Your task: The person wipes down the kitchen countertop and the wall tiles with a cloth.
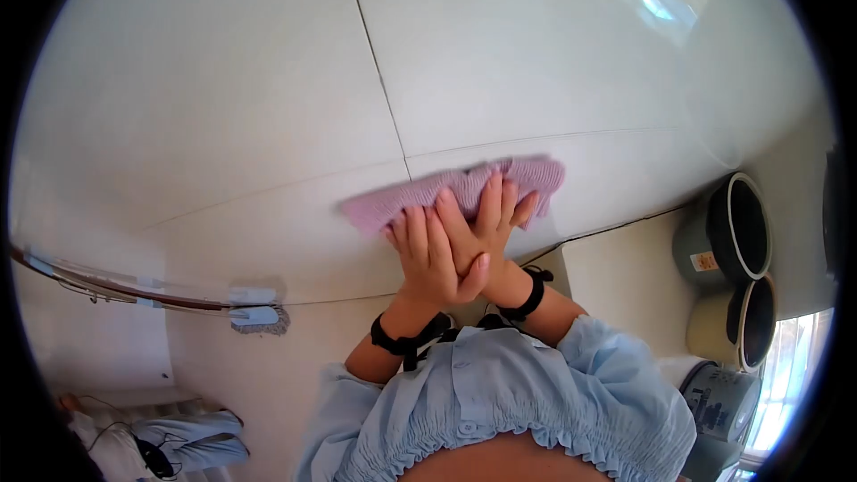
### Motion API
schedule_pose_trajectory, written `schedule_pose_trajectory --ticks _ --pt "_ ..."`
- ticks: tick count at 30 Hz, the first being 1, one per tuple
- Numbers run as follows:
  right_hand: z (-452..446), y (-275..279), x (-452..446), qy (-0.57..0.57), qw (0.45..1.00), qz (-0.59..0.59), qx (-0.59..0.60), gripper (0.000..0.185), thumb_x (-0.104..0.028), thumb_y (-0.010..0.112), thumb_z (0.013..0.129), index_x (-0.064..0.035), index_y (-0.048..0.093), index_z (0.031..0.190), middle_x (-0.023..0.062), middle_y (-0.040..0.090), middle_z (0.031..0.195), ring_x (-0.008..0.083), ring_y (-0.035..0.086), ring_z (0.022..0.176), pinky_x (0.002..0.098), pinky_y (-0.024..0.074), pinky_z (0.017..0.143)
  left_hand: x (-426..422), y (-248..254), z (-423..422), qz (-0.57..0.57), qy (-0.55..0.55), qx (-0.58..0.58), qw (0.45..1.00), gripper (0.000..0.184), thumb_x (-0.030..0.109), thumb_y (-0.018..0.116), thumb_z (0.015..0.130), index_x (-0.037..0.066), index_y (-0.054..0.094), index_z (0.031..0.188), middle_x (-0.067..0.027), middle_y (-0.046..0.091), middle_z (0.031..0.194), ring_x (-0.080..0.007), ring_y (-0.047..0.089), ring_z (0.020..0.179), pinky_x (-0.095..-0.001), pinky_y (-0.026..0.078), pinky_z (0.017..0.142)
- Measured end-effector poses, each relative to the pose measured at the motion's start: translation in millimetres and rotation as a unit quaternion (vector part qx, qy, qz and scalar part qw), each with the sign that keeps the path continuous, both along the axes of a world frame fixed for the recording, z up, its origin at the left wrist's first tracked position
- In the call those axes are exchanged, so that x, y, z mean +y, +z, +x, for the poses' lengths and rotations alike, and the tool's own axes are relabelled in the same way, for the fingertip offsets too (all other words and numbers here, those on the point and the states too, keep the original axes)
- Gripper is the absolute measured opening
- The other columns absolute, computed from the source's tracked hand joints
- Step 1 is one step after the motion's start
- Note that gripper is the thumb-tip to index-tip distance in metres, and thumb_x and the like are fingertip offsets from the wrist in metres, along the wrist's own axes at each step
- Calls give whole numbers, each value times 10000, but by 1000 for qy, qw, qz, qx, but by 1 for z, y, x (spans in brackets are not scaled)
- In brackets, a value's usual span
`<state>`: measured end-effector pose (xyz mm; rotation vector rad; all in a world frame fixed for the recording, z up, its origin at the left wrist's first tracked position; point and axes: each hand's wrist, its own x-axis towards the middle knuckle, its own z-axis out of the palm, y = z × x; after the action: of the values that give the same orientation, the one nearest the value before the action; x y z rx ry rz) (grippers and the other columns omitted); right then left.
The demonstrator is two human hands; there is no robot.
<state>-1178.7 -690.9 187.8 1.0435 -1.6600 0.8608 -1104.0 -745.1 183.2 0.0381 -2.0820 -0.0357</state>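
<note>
Both hands on the cloth (466,186) — fingers laid out flat across it, not clenched. My left hand (430,254) covers its lower edge left of middle, thumb crossing over my right hand (485,234), which has its fingers spread farther right. Cloth is bunched lengthwise on the glossy white surface (268,107), right over the lower end of the dark seam (382,80), right end higher than left. Brush (257,315) well off to the left — grey pail (699,245) and cream pail (711,326) well right, side by side.
</note>
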Motion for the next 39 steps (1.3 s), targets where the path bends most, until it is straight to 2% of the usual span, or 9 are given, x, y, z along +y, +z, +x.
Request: schedule_pose_trajectory --ticks 6,10,13,14,16,22,32,36,39 --pt "13 21 -20 10 998 -56 -5 364 -435 593 769 -181 613 1029 252 393 1257 428 302 1188 538 84 1006 -14 9 1 -17 25 41 999 836 412 397 858 -152 26 1351 -357 -4 1412 -495 -50 1319 -599 -5 1039" --pt "15 -93 -1 16 999 33 1 322 -418 650 709 -288 626 1003 63 503 1118 242 441 928 420 265 813 -7 -105 12 24 17 14 999 649 411 512 795 -135 407 1129 -284 390 1124 -426 406 967 -565 313 860" --pt "19 -151 8 18 996 78 -46 322 -424 638 720 -266 622 1000 64 506 1114 233 432 922 416 275 768 -9 -170 24 15 -26 -95 995 857 430 503 817 -214 155 1263 -393 139 1312 -565 122 1211 -629 47 999" --pt "17 -154 10 21 994 93 -50 319 -426 632 727 -257 621 998 64 503 1117 231 428 917 413 275 756 -8 -172 23 28 -13 -77 997 795 434 507 813 -188 232 1226 -354 213 1265 -521 206 1146 -607 132 957" --pt "13 -121 12 23 993 112 -19 286 -402 601 756 -226 612 982 147 462 1157 316 415 970 476 244 852 -1 -133 20 60 9 -45 997 687 443 514 805 -135 385 1152 -277 360 1170 -432 375 1016 -563 301 873" --pt "7 36 -15 15 997 -73 36 359 -446 673 708 -225 654 992 130 498 1193 305 443 1055 468 165 1017 7 27 7 103 -9 19 994 844 465 430 835 -139 102 1325 -345 56 1389 -492 31 1293 -598 41 1018" --pt "-49 59 55 -22 999 -10 44 379 -420 599 776 -180 631 1067 161 454 1259 317 391 1168 492 176 1023 52 36 -61 23 -1 40 999 832 433 413 865 -116 43 1371 -343 15 1421 -494 -9 1321 -594 -9 1032" --pt "-89 57 90 -50 997 -63 -11 450 -398 544 824 -139 546 1193 186 360 1338 357 320 1237 541 161 1015 93 40 -105 -21 -4 29 999 752 419 455 849 -119 252 1333 -338 214 1384 -478 140 1313 -542 20 1057" --pt "-123 49 126 -90 994 -58 -23 540 -362 494 867 -71 379 1307 237 263 1381 392 260 1285 553 157 1038 130 52 -137 -14 -12 28 999 574 404 462 841 -22 493 1224 -138 424 1341 -234 343 1277 -417 92 1087"
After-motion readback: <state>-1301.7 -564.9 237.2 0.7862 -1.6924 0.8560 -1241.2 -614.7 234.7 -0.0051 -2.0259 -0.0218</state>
